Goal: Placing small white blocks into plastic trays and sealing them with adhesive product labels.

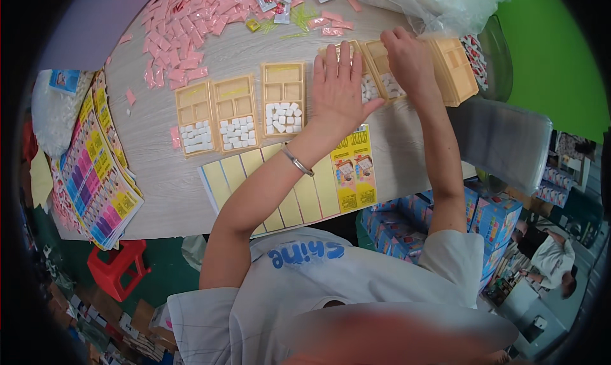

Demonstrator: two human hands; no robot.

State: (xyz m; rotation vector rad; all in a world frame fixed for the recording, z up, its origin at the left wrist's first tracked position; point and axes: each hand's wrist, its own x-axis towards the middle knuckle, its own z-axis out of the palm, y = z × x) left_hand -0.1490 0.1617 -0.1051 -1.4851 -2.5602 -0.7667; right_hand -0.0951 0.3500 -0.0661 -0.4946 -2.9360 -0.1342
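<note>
My left hand (pixel 340 88) lies flat with spread fingers over a beige compartment tray (pixel 369 88), covering much of it. My right hand (pixel 408 63) is closed, fingertips bent down at the far end of a neighbouring tray (pixel 380 58); whatever it pinches is hidden. White cubes show in the near compartments of both trays. Further left stand three similar trays: one apart (pixel 283 91), one beside it (pixel 233 113) and an outer one (pixel 194 118). White cubes fill their near compartments, and thin yellow-green sticks lie in their far ones.
Pink sachets (pixel 184 37) are heaped at the far left, with loose yellow-green sticks (pixel 304 16) nearby. Stacked trays (pixel 455 72) and a clear plastic bin (pixel 503 136) stand right. Printed yellow sheets (pixel 273 187) lie along the near edge; colourful sheets (pixel 98 180) overhang the left edge.
</note>
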